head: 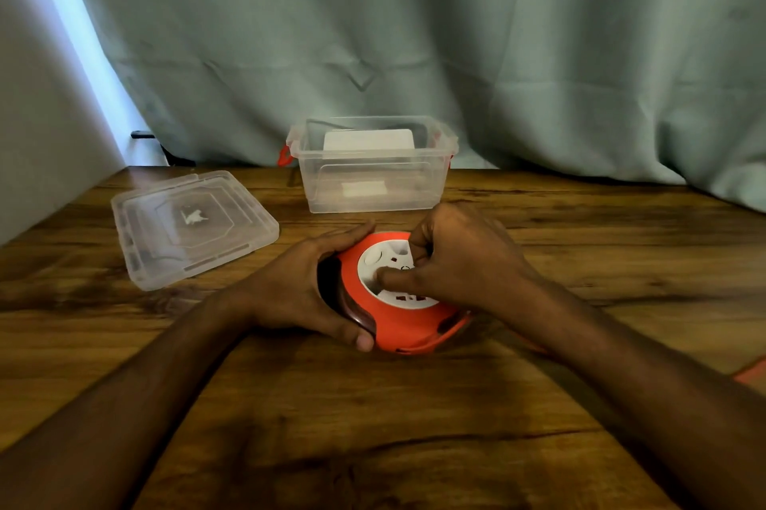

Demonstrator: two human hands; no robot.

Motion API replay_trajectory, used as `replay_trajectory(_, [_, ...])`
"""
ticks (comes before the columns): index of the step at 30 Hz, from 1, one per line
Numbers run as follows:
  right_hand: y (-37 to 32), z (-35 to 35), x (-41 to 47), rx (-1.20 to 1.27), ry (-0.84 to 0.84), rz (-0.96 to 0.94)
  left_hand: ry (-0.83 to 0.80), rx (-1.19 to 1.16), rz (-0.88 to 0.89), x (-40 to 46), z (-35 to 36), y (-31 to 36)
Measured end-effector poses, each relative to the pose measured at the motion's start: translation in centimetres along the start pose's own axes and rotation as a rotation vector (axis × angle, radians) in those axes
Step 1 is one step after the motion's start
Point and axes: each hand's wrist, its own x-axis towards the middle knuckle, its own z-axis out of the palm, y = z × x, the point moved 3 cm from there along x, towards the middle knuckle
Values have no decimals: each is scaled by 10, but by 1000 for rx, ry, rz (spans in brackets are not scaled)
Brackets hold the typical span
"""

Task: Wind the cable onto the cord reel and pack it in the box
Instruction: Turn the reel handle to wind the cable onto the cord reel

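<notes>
An orange cord reel (400,325) with a white socket face lies tilted on the wooden table (373,426), in front of me. My left hand (298,289) grips its left rim, fingers curled round the far edge and thumb on the near edge. My right hand (460,260) sits on the white centre, its fingers curled and pinching there. A stretch of orange cable (750,375) shows at the right edge of the table. The clear plastic box (375,194) with red latches stands open behind the reel.
The box's clear lid (192,225) lies flat at the left back of the table. A grey-green curtain (456,45) hangs right behind the box. A wall closes the left side.
</notes>
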Motion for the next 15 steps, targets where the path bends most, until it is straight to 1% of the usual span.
replay_trajectory(2, [0, 2, -1, 11, 30, -58, 2, 4, -5, 0, 0, 0])
replay_trajectory(4, [3, 1, 0, 19, 17, -97, 0, 4, -12, 0, -1, -2])
replay_trajectory(5, [7, -1, 2, 45, 2, -104, -2, 4, -18, 0, -1, -2])
replay_trajectory(7, [17, -6, 5, 174, -34, -123, -1, 12, -33, 0, -2, -2])
replay_trajectory(9, [26, -12, 7, 276, -113, -171, 1, 19, -33, -1, -3, -1])
replay_trajectory(12, [35, -14, 8, 305, -273, -237, 1, 7, -36, -1, -3, 1])
replay_trajectory(15, [40, -14, 9, 251, -301, -260, -8, 8, -33, -1, -2, 2])
